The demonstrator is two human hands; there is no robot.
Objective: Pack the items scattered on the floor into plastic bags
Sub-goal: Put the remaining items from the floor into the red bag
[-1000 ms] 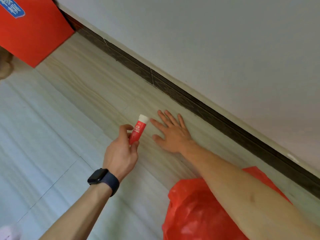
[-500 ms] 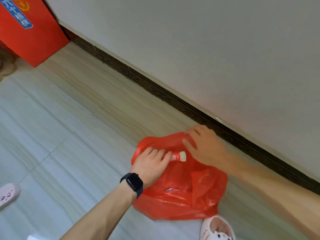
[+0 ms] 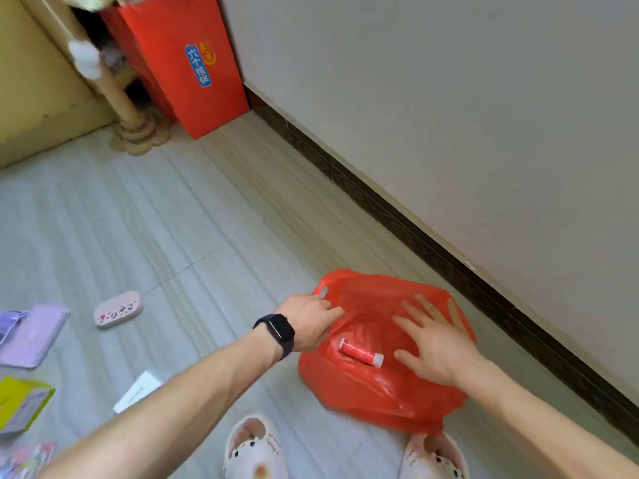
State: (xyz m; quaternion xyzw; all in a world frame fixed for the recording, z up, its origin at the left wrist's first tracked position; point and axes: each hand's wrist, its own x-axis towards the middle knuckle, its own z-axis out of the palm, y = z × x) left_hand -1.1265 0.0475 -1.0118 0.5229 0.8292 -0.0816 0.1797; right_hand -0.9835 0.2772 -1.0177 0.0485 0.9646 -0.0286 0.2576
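Note:
A red plastic bag (image 3: pixel 373 392) lies crumpled on the floor beside the wall, its mouth open toward me. A small red tube with a white cap (image 3: pixel 361 352) lies loose inside the mouth, with neither hand touching it. My left hand (image 3: pixel 309 319), with a black watch on the wrist, pinches the bag's left rim just below the handle hole. My right hand (image 3: pixel 435 342) is spread flat with fingers apart over the bag's right side, holding nothing.
Loose items lie on the floor at the left: a pink oval case (image 3: pixel 118 309), a purple notebook (image 3: pixel 33 335), a yellow-green packet (image 3: pixel 20 406), a white box (image 3: pixel 138 392). My two slippers (image 3: pixel 256 447) stand near the bag. A red gift bag (image 3: pixel 186 63) leans by the wall.
My left hand carried the tube to the bag and let it go; it now lies inside. My right hand left the floor and spread over the bag. My view swung left.

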